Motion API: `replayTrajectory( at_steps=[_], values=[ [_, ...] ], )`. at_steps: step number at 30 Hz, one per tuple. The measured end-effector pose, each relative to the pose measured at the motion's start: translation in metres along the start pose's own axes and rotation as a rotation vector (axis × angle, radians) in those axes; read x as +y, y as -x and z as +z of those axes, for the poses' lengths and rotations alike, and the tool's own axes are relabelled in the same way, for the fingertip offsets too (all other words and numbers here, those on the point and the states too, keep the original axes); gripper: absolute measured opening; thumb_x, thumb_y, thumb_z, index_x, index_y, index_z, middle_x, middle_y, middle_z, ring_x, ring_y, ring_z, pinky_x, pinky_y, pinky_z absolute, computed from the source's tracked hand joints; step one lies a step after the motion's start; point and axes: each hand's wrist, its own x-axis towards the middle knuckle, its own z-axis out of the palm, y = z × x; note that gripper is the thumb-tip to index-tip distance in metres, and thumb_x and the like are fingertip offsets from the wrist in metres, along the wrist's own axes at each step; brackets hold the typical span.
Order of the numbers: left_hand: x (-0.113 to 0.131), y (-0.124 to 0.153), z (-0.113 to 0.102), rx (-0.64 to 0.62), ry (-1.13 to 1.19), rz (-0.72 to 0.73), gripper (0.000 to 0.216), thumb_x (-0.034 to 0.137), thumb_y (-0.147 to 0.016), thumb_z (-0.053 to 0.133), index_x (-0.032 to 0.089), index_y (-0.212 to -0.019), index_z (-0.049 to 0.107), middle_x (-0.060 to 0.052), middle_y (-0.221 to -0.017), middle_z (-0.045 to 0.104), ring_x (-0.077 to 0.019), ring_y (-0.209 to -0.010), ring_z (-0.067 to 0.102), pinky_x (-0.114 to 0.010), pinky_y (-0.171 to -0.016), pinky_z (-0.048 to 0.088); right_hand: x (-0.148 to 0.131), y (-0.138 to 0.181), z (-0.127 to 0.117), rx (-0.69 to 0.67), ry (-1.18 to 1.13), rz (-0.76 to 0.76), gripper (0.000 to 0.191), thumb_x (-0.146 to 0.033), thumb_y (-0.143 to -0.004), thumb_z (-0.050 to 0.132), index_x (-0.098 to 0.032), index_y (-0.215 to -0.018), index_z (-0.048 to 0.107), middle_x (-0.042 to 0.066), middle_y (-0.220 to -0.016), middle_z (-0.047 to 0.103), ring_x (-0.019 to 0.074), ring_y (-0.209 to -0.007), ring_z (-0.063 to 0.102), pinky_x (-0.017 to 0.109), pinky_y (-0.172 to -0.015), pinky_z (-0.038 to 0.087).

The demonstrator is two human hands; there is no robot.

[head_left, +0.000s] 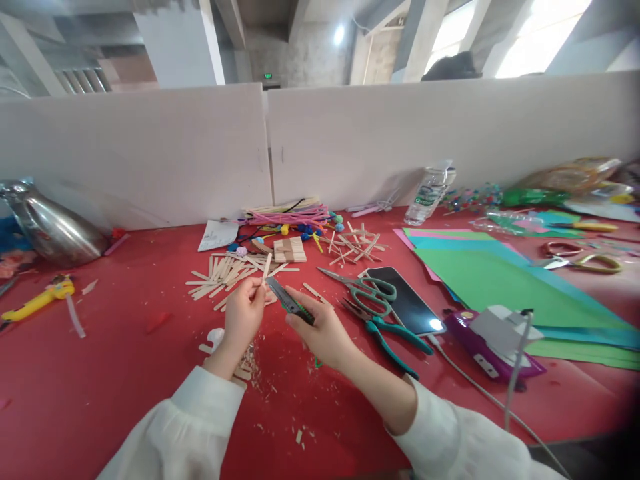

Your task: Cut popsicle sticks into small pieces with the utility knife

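Observation:
Pinched in my left hand [246, 313] is a wooden craft stick [267, 267], its upper end pointing up and away from me. My right hand [323, 327] is closed around a dark utility knife [293, 303], whose blade end is close to the stick; whether it touches cannot be made out. Behind my left hand lies a loose heap of craft sticks [220, 275]. Wood shavings [255, 367] are scattered on the red table below both hands. A few more sticks lie partly hidden under my left wrist.
Scissors [370, 293], teal-handled pliers [395, 333] and a phone [407, 300] lie to the right, beside a purple power strip [487, 343] and coloured paper [480, 273]. On the left are a yellow glue gun [43, 300] and a metal jug [60, 227]. A water bottle [429, 193] stands near the white partition [350, 147].

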Motion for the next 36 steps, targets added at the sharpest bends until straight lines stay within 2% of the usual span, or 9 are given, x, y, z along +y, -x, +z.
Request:
replayTrajectory(
  at_steps=[4,7,12,15,20,25,28,32,36],
  values=[
    [0.003,0.000,-0.008,0.052,-0.242,0.142,0.018,0.035,-0.077,0.051,0.020,-0.079,0.061,-0.005,-0.074,0.070,-0.0223,-0.074,0.066,-0.029,-0.066,0.048,0.001,0.002,0.005,0.073,0.112,-0.108,0.048,-0.017,-0.078,0.047,-0.018,-0.125,0.052,0.004,-0.093,0.070,0.0182,-0.077,0.065,0.027,-0.063,0.053],
    [0.002,-0.002,-0.013,0.055,-0.263,0.094,0.024,0.040,-0.075,0.053,0.020,-0.080,0.066,-0.005,-0.075,0.071,-0.0229,-0.073,0.065,-0.029,-0.066,0.047,0.003,0.001,0.003,0.069,0.244,-0.233,0.050,-0.011,-0.076,0.047,-0.021,-0.125,0.052,0.005,-0.113,0.065,0.0201,-0.099,0.062,0.031,-0.081,0.050],
    [-0.003,-0.005,-0.015,-0.027,-0.136,-0.010,0.029,0.045,-0.071,0.057,0.019,-0.073,0.068,-0.003,-0.065,0.068,-0.0206,-0.065,0.062,-0.028,-0.061,0.046,-0.002,0.000,-0.004,0.032,0.680,-0.254,0.057,-0.006,-0.075,0.048,-0.027,-0.127,0.050,0.004,-0.089,0.070,0.0169,-0.070,0.067,0.024,-0.061,0.052],
    [-0.004,-0.005,-0.011,-0.080,-0.041,-0.067,0.031,0.047,-0.071,0.055,0.018,-0.062,0.062,0.001,-0.051,0.058,-0.0170,-0.052,0.056,-0.025,-0.053,0.042,-0.006,0.000,-0.009,-0.002,0.836,-0.267,0.056,-0.006,-0.075,0.048,-0.027,-0.127,0.050,0.003,-0.078,0.069,0.0165,-0.062,0.066,0.022,-0.054,0.050],
    [0.006,-0.010,-0.005,-0.137,0.026,-0.192,0.030,0.047,-0.070,0.056,0.018,-0.066,0.062,0.001,-0.052,0.058,-0.0162,-0.050,0.055,-0.024,-0.050,0.041,-0.010,-0.001,-0.021,-0.036,0.719,-0.219,0.057,-0.005,-0.074,0.047,-0.023,-0.128,0.051,0.006,-0.086,0.070,0.0188,-0.070,0.067,0.025,-0.060,0.052],
    [0.015,-0.012,0.000,-0.123,-0.095,-0.099,0.024,0.041,-0.074,0.054,0.020,-0.068,0.064,-0.002,-0.061,0.066,-0.0195,-0.061,0.062,-0.026,-0.059,0.046,-0.016,-0.002,-0.028,0.008,0.270,-0.114,0.049,-0.008,-0.076,0.046,-0.021,-0.123,0.055,0.005,-0.109,0.066,0.0196,-0.095,0.064,0.028,-0.080,0.051],
    [0.012,-0.010,0.001,-0.064,-0.154,-0.063,0.021,0.041,-0.073,0.056,0.022,-0.072,0.066,-0.003,-0.066,0.069,-0.0215,-0.066,0.065,-0.027,-0.061,0.048,-0.016,-0.003,-0.023,-0.002,0.177,0.001,0.047,-0.011,-0.078,0.044,-0.018,-0.123,0.055,0.006,-0.099,0.069,0.0194,-0.075,0.067,0.026,-0.061,0.054],
    [0.005,-0.011,-0.002,-0.023,-0.158,-0.095,0.023,0.043,-0.070,0.057,0.022,-0.072,0.067,-0.003,-0.063,0.069,-0.0220,-0.065,0.066,-0.027,-0.059,0.049,-0.008,0.001,-0.012,0.001,0.440,-0.115,0.051,-0.010,-0.077,0.043,-0.017,-0.126,0.052,0.007,-0.085,0.070,0.0184,-0.066,0.066,0.024,-0.057,0.052],
    [0.003,-0.015,-0.003,-0.045,0.041,-0.215,0.033,0.049,-0.067,0.058,0.017,-0.070,0.065,-0.005,-0.062,0.069,-0.0209,-0.061,0.066,-0.028,-0.057,0.051,-0.004,0.007,-0.012,0.051,0.724,-0.274,0.055,-0.009,-0.076,0.040,-0.021,-0.128,0.050,0.006,-0.079,0.068,0.0166,-0.055,0.064,0.023,-0.049,0.049]
  ],
)
